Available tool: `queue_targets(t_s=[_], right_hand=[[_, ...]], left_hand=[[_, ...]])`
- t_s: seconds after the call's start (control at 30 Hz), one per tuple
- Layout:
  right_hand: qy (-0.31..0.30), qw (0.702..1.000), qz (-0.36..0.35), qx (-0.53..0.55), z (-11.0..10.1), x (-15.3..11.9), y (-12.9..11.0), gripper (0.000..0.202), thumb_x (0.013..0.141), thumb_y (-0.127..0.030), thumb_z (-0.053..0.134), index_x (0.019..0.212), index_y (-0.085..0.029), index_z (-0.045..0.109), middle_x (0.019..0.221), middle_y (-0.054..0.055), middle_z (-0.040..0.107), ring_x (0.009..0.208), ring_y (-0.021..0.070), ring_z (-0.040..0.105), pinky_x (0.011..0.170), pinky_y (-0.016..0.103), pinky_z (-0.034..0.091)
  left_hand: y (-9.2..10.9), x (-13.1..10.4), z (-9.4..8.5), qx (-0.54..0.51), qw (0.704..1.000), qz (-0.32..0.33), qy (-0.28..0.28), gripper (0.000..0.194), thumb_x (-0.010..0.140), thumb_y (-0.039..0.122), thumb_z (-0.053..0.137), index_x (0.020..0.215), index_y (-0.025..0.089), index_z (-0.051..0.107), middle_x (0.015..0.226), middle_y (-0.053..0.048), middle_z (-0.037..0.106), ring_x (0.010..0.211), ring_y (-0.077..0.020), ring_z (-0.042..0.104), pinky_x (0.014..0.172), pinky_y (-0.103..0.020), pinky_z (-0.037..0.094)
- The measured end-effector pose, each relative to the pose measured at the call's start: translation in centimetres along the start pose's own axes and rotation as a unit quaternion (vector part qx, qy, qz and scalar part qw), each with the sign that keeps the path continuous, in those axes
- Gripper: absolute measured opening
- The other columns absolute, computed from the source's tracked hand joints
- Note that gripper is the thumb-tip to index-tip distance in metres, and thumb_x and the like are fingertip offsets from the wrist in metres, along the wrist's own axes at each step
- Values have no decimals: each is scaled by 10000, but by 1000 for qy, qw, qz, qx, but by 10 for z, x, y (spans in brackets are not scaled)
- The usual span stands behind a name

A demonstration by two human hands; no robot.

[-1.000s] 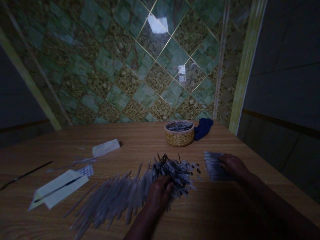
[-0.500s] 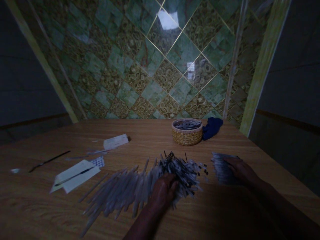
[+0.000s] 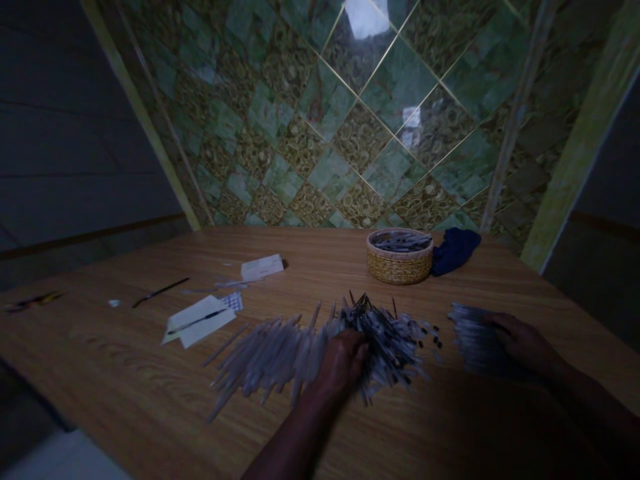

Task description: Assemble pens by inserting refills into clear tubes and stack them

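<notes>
Fingers [image 3: 361,349] of left hand [image 3: 341,360] curled over loose sticks [image 3: 393,347], nearside of basket [image 3: 400,268]; grip unclear. Right hand [image 3: 525,340] over neat stick row [image 3: 473,333], right of basket, finger spread unclear.

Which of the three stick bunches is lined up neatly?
The small bunch at the right hand: its sticks lie side by side. The big pile at the left hand spreads out messily; the third bunch sits in the basket.
</notes>
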State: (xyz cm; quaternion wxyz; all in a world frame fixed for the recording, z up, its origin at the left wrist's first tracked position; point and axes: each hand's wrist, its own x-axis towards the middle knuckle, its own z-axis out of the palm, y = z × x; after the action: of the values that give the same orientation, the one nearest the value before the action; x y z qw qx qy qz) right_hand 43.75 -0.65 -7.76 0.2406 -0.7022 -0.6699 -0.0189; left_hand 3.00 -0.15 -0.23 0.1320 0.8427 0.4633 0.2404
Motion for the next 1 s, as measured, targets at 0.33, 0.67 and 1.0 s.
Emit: queue_targets(t_s=[0.33, 0.67, 1.0], right_hand=[[-37, 999, 18, 27, -3, 5, -6, 486, 828, -423, 353, 1170, -155, 571, 1230, 120, 596, 1107, 271, 563, 960, 435, 419], [19, 994, -108, -26, -6, -21, -95, 408, 869, -356, 325, 1042, -155, 635, 1105, 140, 659, 1001, 260, 616, 896, 402, 464], [17, 978, -207, 15, 30, -60, -198, 277, 846, -179, 380, 895, -215, 651, 886, 66, 693, 818, 185, 631, 756, 304, 494]], left_hand=[[-13, 5, -7, 32, 997, -61, 26, 199, 806, 128, 459, 804, 159, 656, 798, -46, 636, 761, -163, 583, 688, -253, 408], [-26, 8, -18, 135, 978, -158, -7, 180, 814, 170, 462, 796, 154, 640, 879, -94, 669, 848, -217, 628, 670, -264, 397], [-37, 7, -21, 155, 971, -183, -26, 215, 772, 144, 462, 808, 160, 673, 888, -110, 696, 862, -233, 641, 674, -277, 418]])
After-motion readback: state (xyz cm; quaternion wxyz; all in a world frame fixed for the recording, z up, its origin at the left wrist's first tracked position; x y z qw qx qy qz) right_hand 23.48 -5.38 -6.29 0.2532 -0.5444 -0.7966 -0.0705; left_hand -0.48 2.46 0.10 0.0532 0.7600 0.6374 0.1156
